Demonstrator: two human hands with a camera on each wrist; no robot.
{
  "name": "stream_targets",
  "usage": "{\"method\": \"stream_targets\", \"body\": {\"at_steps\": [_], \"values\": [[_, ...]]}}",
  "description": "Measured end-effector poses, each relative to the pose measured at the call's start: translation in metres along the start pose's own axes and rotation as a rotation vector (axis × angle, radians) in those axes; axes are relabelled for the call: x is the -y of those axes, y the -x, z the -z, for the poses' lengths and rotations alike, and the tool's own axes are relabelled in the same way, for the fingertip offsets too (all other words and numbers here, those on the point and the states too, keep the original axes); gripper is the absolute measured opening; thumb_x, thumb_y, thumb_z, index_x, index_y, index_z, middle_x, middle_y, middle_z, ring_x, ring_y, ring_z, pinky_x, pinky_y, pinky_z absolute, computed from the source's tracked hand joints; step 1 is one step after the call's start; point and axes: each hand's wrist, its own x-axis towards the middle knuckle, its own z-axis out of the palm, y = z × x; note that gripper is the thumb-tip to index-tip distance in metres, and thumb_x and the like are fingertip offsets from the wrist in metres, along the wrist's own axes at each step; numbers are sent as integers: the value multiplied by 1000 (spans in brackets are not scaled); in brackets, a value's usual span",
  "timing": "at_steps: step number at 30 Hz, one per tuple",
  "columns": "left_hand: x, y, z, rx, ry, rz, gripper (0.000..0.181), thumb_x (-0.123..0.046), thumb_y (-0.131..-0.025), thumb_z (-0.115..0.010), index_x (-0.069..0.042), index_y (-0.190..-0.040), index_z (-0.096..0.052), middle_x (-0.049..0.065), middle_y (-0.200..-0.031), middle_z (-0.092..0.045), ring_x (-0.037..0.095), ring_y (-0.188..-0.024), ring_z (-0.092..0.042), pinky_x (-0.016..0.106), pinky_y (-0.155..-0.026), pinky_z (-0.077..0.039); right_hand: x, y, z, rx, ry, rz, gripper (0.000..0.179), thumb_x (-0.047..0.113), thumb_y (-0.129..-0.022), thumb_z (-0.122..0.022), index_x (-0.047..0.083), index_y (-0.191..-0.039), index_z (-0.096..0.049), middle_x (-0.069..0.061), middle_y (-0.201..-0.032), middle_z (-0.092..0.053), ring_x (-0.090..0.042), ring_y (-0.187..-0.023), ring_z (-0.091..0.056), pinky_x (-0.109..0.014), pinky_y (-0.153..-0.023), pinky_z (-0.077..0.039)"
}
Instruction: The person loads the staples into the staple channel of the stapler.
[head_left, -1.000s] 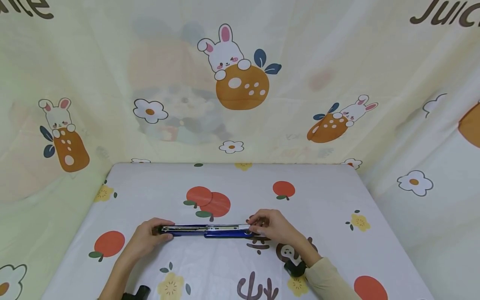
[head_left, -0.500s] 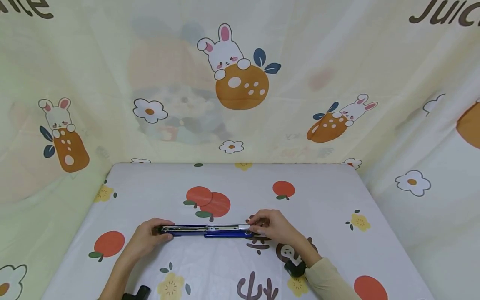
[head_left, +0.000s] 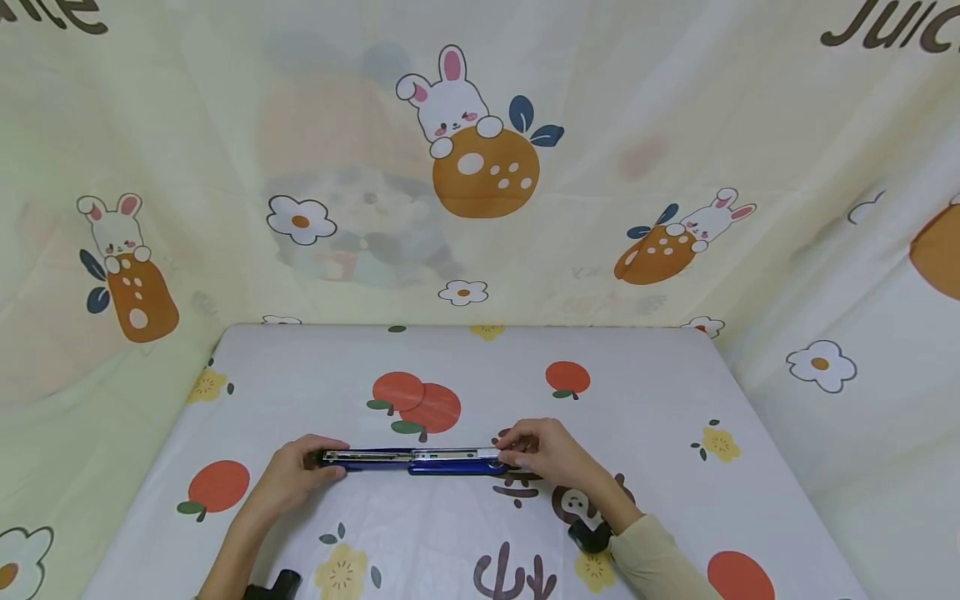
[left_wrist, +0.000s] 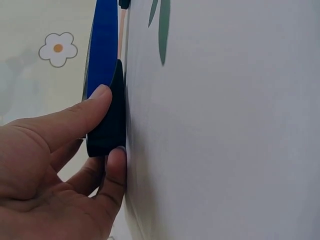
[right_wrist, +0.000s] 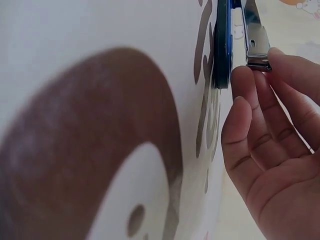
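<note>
A blue stapler (head_left: pixel 450 468) lies opened out in one long line across the table, its metal inner parts facing up. My left hand (head_left: pixel 292 477) grips its left end. In the left wrist view, the thumb presses the blue and dark end piece (left_wrist: pixel 106 125) while the fingertips sit beneath and behind it. At the other end, my right hand (head_left: pixel 553 450) pinches the tip of the silver metal rail (right_wrist: pixel 256 45) between thumb and fingers. Beside that rail, a blue arm (right_wrist: pixel 223 45) of the stapler stands apart from the fingers. The fingers hide both extreme ends in the head view.
The table (head_left: pixel 645 358) wears a white cloth printed with fruit and flowers. Printed curtains (head_left: pixel 570 250) hang behind and at both sides. A black wrist mount (head_left: pixel 589 536) shows at the right wrist, another black mount (head_left: pixel 276 586) at the left.
</note>
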Motion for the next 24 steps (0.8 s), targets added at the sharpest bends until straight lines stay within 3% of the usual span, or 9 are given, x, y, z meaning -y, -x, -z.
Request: {"method": "stream_targets", "body": {"at_steps": [6, 16, 24], "values": [[0, 0, 0, 1, -11, -1, 33, -17, -90, -85, -14, -123, -78, 11, -119, -71, 23, -102, -55, 29, -80, -43, -1, -1, 1, 1, 1, -12, 12, 24, -93, -83, 19, -104, -83, 2, -103, -79, -8, -81, -63, -21, -71, -55], [0, -1, 0, -1, -12, 3, 33, -16, -91, -84, -14, -123, -78, 10, -119, -71, 23, -103, -55, 29, -80, -43, -1, -2, 1, 16, -62, -65, 11, 20, -93, -83, 17, -104, -84, -8, -117, -80, -12, -88, -69, -20, -72, -56], [0, -2, 1, 0, -16, -7, 33, -16, -90, -85, -14, -122, -79, 9, -118, -72, 22, -103, -55, 29, -80, -43, 1, -1, 2, 19, -80, -75, 13, 21, -94, -82, 15, -106, -83, -5, -110, -80, -12, -80, -63, -19, -68, -53]]}}
